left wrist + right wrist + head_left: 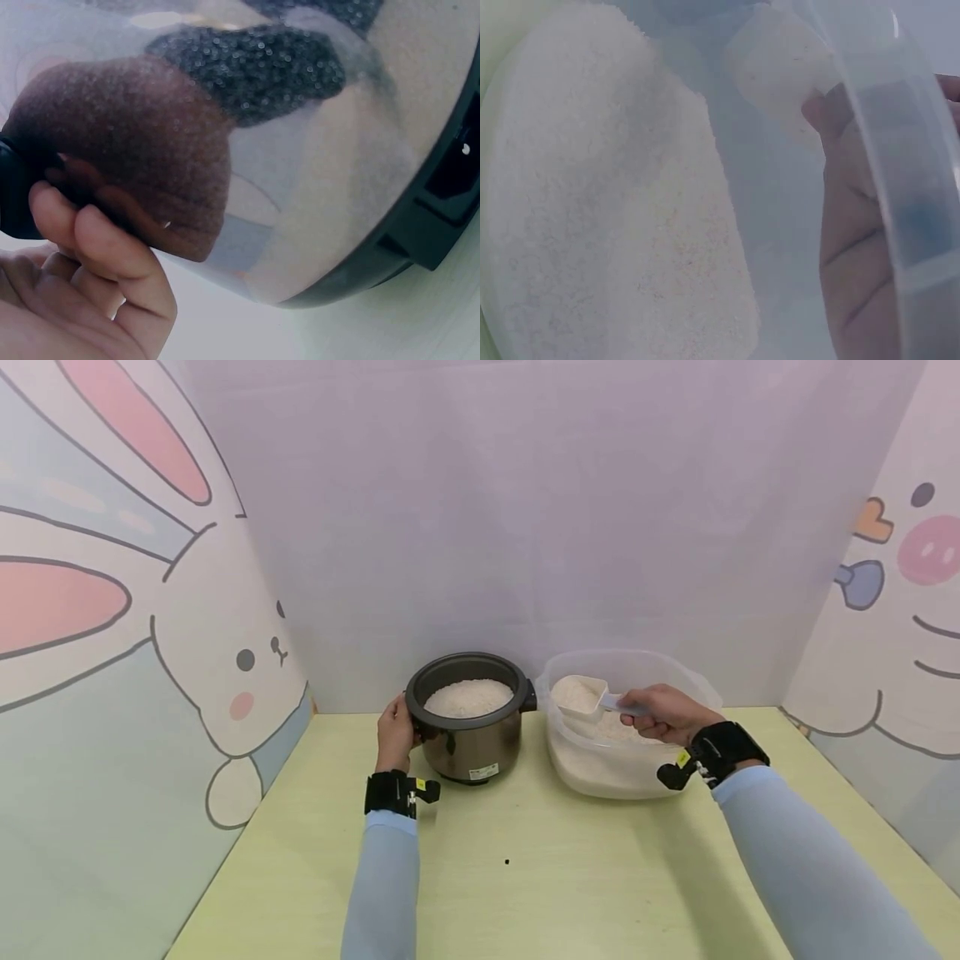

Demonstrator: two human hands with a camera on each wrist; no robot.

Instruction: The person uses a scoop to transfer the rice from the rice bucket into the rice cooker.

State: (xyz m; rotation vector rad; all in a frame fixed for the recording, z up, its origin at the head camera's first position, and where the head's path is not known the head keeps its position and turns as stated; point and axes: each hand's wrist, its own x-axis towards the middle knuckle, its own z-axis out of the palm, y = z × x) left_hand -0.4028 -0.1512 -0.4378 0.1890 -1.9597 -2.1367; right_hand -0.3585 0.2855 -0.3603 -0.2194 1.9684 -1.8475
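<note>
My left hand point(394, 735) holds the left side of a dark rice cooker point(465, 752), its fingers curled at the black side handle point(16, 195). The cooker stands lidless, with white rice point(468, 697) inside. My right hand point(666, 712) grips the pale handle of a scoop point(587, 713) heaped with rice. This scoop is held above a clear plastic bin point(558, 752), near its left part. Through the bin's wall, the right wrist view shows a deep bed of rice point(592, 195), with the hand point(859, 247) beyond.
Both vessels stand side by side at the back of the pale green table point(525, 893), close to the grey curtain point(510, 527). Cartoon-printed panels point(195, 693) flank the table. A small black speck point(507, 862) lies in front of the cooker.
</note>
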